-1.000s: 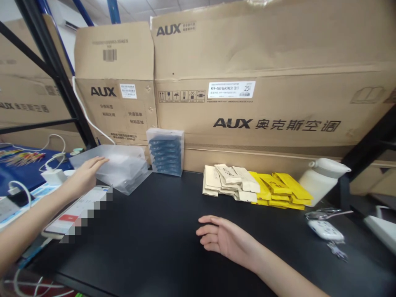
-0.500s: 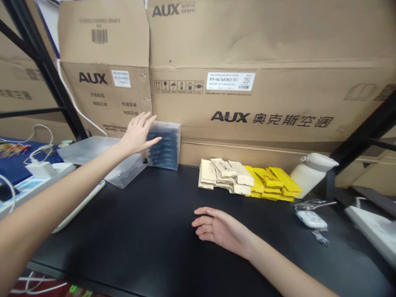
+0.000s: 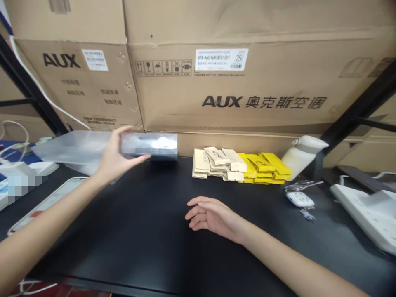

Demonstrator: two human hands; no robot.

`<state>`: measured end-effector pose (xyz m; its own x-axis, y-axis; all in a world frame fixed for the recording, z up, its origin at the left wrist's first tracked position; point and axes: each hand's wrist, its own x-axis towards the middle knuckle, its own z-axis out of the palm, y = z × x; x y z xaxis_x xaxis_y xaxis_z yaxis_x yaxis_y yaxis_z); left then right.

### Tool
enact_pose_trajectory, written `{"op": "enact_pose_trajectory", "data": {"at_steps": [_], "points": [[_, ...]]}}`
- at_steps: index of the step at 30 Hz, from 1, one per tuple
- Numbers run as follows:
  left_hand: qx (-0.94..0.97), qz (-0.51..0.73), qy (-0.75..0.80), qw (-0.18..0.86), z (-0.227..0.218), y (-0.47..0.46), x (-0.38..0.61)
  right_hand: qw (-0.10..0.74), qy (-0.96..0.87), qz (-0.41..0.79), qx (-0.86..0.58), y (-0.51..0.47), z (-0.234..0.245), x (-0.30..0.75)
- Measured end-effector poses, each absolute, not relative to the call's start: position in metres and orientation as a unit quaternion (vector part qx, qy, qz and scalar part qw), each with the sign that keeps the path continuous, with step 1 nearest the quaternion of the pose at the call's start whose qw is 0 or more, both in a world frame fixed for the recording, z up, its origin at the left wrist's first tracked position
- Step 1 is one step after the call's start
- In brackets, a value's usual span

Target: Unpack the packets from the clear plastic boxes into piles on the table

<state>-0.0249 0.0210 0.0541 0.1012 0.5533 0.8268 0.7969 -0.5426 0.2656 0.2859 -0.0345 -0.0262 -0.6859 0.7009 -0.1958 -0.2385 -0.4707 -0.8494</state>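
My left hand [image 3: 116,154] grips the left end of a clear plastic box [image 3: 161,146], thumb along its front and fingers behind the top. The box is tipped so that a shiny face catches the light; its dark contents are blurred. Just above the black tabletop [image 3: 139,222], my right hand [image 3: 207,214] hovers with palm turned inward, fingers loosely curved and nothing in them. Beyond that hand lie stacked cream paper packets [image 3: 216,163], some with handwriting, and yellow packets [image 3: 262,167] beside them.
A frosted plastic bin [image 3: 74,148] and a phone [image 3: 46,202] lie at the left. At the right are a white bottle [image 3: 303,154], a small white case [image 3: 300,199] and a white power strip [image 3: 365,214]. Large cardboard [image 3: 262,82] stands behind, between black frame posts.
My left hand has closed on the clear box, which has gone from upright to tipped. My right hand keeps nearly the same pose. The camera view has shifted.
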Motion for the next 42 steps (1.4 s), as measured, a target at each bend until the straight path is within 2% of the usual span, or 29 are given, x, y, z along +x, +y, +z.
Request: {"op": "enact_pose_trajectory", "data": {"at_steps": [2, 6, 8, 10, 12, 14, 17, 19, 20, 22, 26, 27, 29, 34, 39, 42], "points": [[-0.729, -0.505, -0.452, 0.101, 0.044, 0.005, -0.016, 0.355, -0.524, 0.709, -0.311, -0.040, -0.026, 0.286], [-0.763, -0.510, -0.377, 0.124, 0.037, -0.033, 0.015, 0.515, -0.743, 0.259, -0.340, -0.053, -0.024, 0.292], [-0.816, -0.444, -0.331, 0.163, 0.037, -0.058, 0.040, 0.534, -0.783, 0.091, -0.307, -0.054, -0.025, 0.296], [-0.848, -0.397, -0.279, 0.211, 0.037, -0.080, 0.068, 0.501, -0.826, 0.026, -0.255, -0.051, -0.027, 0.299], [-0.849, -0.406, -0.225, 0.251, 0.034, -0.094, 0.089, 0.461, -0.862, 0.038, -0.208, -0.047, -0.030, 0.300], [-0.846, -0.417, -0.224, 0.244, 0.026, -0.094, 0.094, 0.456, -0.863, 0.084, -0.200, -0.043, -0.032, 0.299], [-0.818, -0.455, -0.221, 0.274, 0.011, -0.068, 0.070, 0.519, -0.793, 0.166, -0.272, -0.043, -0.031, 0.295], [-0.777, -0.526, -0.202, 0.281, 0.002, -0.042, 0.045, 0.555, -0.715, 0.230, -0.356, -0.044, -0.029, 0.294], [-0.757, -0.558, -0.248, 0.233, -0.001, -0.029, 0.033, 0.566, -0.677, 0.259, -0.393, -0.044, -0.029, 0.293], [-0.736, -0.573, -0.356, 0.065, -0.007, -0.012, 0.018, 0.575, -0.624, 0.314, -0.426, -0.041, -0.030, 0.292], [-0.566, -0.511, -0.498, -0.414, -0.009, -0.009, 0.019, 0.594, -0.565, 0.381, -0.427, -0.032, -0.038, 0.294], [-0.515, -0.485, -0.504, -0.496, -0.008, -0.012, 0.022, 0.596, -0.556, 0.383, -0.436, -0.030, -0.040, 0.294], [-0.445, -0.468, -0.498, -0.579, -0.005, -0.017, 0.027, 0.594, -0.545, 0.375, -0.457, -0.027, -0.041, 0.295], [-0.394, -0.503, -0.495, -0.589, -0.001, -0.019, 0.027, 0.578, -0.564, 0.367, -0.462, -0.025, -0.035, 0.295], [-0.368, -0.530, -0.512, -0.567, 0.002, -0.021, 0.030, 0.550, -0.619, 0.289, -0.480, -0.020, -0.028, 0.301], [-0.354, -0.537, -0.520, -0.562, 0.007, -0.026, 0.033, 0.572, -0.600, 0.271, -0.489, -0.016, -0.029, 0.305]]}}
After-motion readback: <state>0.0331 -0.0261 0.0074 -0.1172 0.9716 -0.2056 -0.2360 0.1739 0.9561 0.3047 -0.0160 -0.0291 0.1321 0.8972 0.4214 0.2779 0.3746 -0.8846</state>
